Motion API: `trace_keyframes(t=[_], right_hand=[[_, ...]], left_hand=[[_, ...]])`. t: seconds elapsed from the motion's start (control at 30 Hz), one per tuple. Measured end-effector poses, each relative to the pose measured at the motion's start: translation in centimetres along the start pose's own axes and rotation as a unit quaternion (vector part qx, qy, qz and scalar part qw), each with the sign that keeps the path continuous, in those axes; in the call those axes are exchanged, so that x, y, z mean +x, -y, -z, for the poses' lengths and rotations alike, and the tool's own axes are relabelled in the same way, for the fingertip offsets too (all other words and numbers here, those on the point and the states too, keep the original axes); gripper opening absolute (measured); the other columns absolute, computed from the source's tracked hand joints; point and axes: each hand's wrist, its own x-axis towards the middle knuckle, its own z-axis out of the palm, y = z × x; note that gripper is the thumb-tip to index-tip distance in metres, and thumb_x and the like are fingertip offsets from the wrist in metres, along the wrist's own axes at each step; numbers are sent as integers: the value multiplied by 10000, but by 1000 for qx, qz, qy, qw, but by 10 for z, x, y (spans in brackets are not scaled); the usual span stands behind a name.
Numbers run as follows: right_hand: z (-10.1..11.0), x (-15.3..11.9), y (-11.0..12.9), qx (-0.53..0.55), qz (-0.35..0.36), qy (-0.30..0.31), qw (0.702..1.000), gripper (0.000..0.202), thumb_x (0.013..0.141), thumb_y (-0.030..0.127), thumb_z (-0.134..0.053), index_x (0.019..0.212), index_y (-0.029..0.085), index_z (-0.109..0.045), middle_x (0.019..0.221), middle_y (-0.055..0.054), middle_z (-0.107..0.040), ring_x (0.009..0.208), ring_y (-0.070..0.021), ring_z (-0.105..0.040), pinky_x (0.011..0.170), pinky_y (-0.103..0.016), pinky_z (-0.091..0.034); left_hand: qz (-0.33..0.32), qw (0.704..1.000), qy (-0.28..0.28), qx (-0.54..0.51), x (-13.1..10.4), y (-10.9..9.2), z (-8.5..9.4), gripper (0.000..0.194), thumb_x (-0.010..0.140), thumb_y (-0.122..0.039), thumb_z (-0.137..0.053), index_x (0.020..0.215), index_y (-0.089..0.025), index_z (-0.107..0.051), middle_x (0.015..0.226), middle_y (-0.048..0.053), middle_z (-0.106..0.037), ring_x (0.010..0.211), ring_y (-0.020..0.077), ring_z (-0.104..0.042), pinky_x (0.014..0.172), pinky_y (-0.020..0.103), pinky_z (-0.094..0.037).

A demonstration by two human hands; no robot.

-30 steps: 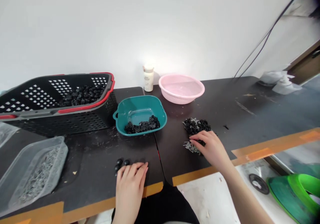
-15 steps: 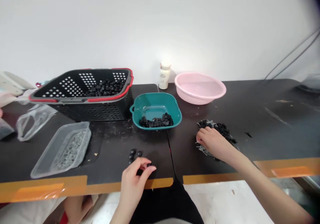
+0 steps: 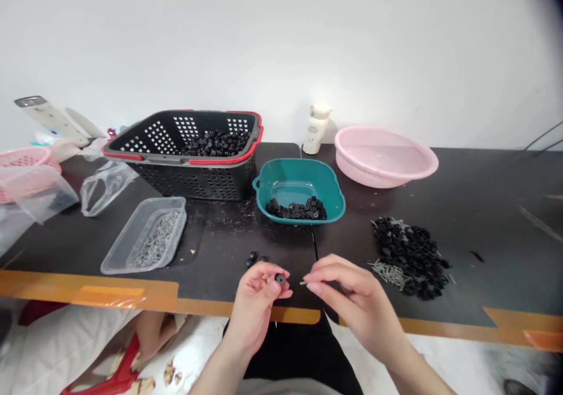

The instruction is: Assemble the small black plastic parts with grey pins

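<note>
Pinched in my left hand (image 3: 257,307) is a small round black cap (image 3: 280,279) with a hole facing to the right. My right hand (image 3: 352,298) grips a short grey metal pin (image 3: 303,282) between thumb and fingertips, its tip a little apart from the cap. Several loose black caps (image 3: 252,258) lie on the table just behind my left hand, partly hidden by it. To the right of my right hand is a pile of black caps (image 3: 416,254) with grey pins (image 3: 390,274) along its near left side.
A teal basin (image 3: 299,175) holds small black rings. Left of it stands a black basket (image 3: 206,181) of black parts, with a clear tray (image 3: 127,236) of metal pins nearer. Behind are a white bottle (image 3: 315,131) and a pink basket (image 3: 382,172). Another person's leg shows lower left.
My right hand has come left from the pile, now with a pin in its fingers. My left hand has lifted and turned the black cap. The view has shifted left.
</note>
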Motion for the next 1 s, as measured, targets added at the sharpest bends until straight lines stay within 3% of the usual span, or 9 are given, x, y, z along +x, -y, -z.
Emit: trace_keyframes(t=[0.17, 0.4, 0.5, 0.63, 0.73, 0.87, 0.93, 1.0], right_hand=[[-20, 6, 11, -57, 48, -5, 997, 144, 905, 145, -628, 917, 218, -752, 877, -26, -722, 754, -133, -697, 689, -199, -544], [-19, 1, 15, -191, 100, 49, 975, 210, 943, 107, -516, 935, 197, -706, 866, -42, -719, 711, -152, -683, 645, -239, -530], [-17, -1, 11, -212, 94, 69, 970, 186, 946, 118, -503, 961, 215, -661, 836, -28, -734, 698, -168, -696, 634, -263, -531], [-17, 1, 5, -203, 44, 112, 972, 117, 911, 155, -574, 846, 234, -631, 751, 0, -725, 634, -178, -690, 593, -276, -530], [-15, 1, -1, -153, -1, 117, 981, 111, 890, 156, -610, 902, 246, -673, 829, -10, -759, 715, -189, -721, 663, -280, -566], [14, -9, -24, -100, -53, 91, 989, 171, 845, 288, -709, 1012, 253, -718, 933, -38, -784, 808, -213, -739, 750, -302, -600], [45, -15, -43, -174, -82, 28, 981, 188, 857, 363, -687, 991, 239, -731, 928, -56, -782, 814, -234, -731, 753, -338, -600], [83, -19, -63, -321, -117, -53, 938, 223, 891, 378, -623, 992, 212, -733, 950, -82, -774, 840, -261, -716, 763, -382, -587]], left_hand=[[-32, 999, 2, 3, -1, 0, 0, 338, 502, -389, -947, 699, -194, -752, 652, -39, -684, 558, 69, -631, 566, 162, -553], [-38, 998, -1, 49, -3, 0, 9, 224, 552, -223, -938, 678, -172, -761, 644, -11, -733, 598, 68, -642, 607, 130, -516], [6, 998, 2, 56, -6, 2, 9, 262, 541, -285, -942, 659, -154, -748, 581, -9, -711, 548, 60, -616, 581, 133, -497], [86, 994, -33, 54, -9, 7, 8, 331, 550, -365, -932, 698, -135, -745, 575, -5, -694, 504, 59, -601, 534, 145, -498], [117, 992, -32, 39, -9, 8, 5, 336, 578, -371, -921, 733, -132, -743, 628, 11, -708, 575, 78, -636, 557, 153, -525], [125, 991, -45, 19, -3, 6, 3, 346, 633, -379, -895, 854, -153, -756, 725, 29, -746, 651, 93, -671, 613, 169, -568], [121, 991, -62, 15, 1, 5, 5, 383, 622, -365, -903, 916, -165, -761, 752, 27, -754, 673, 99, -685, 617, 169, -579], [121, 990, -74, 7, 5, 4, 6, 404, 591, -352, -920, 914, -163, -767, 758, 25, -754, 675, 102, -691, 606, 161, -583]])
